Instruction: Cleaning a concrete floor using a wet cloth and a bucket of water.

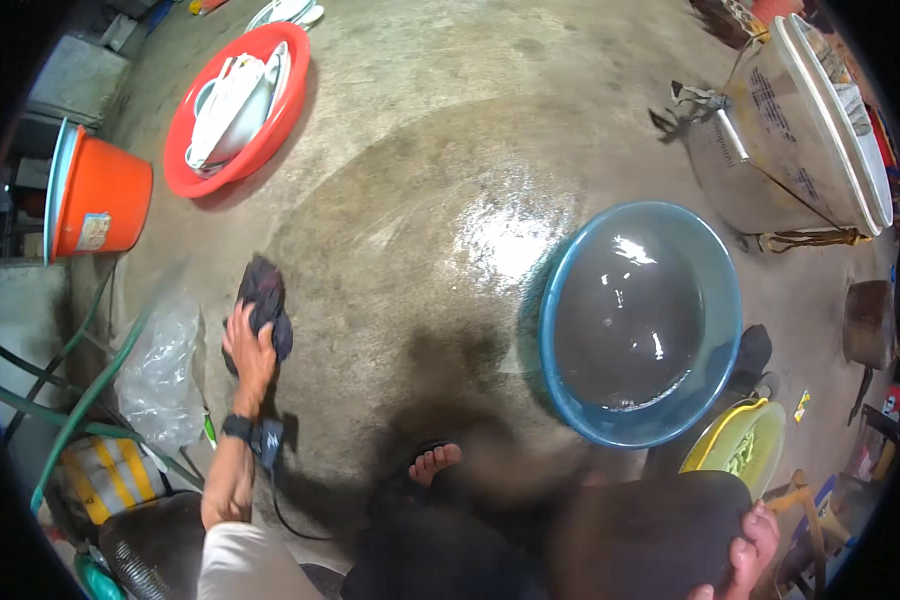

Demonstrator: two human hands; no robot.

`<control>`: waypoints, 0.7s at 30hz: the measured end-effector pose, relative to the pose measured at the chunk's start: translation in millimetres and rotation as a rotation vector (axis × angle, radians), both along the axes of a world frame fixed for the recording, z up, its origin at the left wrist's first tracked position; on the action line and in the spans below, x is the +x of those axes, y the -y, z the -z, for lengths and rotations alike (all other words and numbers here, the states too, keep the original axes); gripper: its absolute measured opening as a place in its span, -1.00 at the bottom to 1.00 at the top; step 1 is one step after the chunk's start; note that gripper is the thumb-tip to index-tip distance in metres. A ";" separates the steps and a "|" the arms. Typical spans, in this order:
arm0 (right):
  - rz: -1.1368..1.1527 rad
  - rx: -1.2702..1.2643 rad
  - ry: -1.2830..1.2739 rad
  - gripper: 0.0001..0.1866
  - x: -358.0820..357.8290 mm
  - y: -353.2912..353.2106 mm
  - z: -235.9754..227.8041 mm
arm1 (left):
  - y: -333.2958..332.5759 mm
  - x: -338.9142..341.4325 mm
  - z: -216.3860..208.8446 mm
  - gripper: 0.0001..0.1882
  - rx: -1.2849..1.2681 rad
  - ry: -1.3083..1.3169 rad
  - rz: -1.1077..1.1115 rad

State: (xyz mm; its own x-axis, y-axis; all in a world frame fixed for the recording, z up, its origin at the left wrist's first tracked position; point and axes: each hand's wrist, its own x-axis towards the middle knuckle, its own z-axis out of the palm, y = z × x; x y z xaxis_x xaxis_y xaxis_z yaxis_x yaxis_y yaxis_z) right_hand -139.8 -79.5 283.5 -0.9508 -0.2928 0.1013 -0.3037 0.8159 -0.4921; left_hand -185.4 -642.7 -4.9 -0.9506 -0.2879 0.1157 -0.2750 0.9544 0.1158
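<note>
At the left, my left hand (249, 345) presses down on a crumpled dark cloth (262, 285) against the concrete floor. Its fingers lie over the cloth and grip it. A dark band is around that wrist. My right hand (753, 550) is at the lower right, resting against the side of a dark rounded form (660, 530) that looks like my bent knee. Only part of this hand shows; its fingers are slightly apart, and I see nothing held in them. A blue basin (553, 375) of murky grey water stands to the right of the wet floor.
A red basin (295, 95) with white dishes stands far left, near an orange bucket (110, 195). Clear plastic (160, 375) and green hoses (85, 400) lie left. Rightward are a large lidded bucket (760, 150), a yellow-green basin (710, 440) and a dark pan (868, 322).
</note>
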 end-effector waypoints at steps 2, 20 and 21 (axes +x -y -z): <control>0.010 -0.013 -0.039 -0.54 -1.4 3.8 2.4 | -2.8 28.2 2.8 -0.51 -0.005 0.012 -0.130; 0.177 -0.081 0.036 -0.57 4.1 16.0 -4.8 | -228.0 -294.6 0.1 -0.56 0.068 -0.075 0.485; 0.183 -0.088 0.036 -0.59 4.5 17.7 -5.8 | -228.6 -300.5 -3.8 -0.57 0.071 -0.061 0.489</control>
State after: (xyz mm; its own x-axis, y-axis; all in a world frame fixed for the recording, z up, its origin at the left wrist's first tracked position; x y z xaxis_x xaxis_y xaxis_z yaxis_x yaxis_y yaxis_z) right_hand -135.3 -97.2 289.4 -0.9907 -0.1066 0.0842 -0.1357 0.8092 -0.5717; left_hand -485.9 -414.0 -1.1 -0.9685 0.1807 0.1715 0.2121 0.9591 0.1875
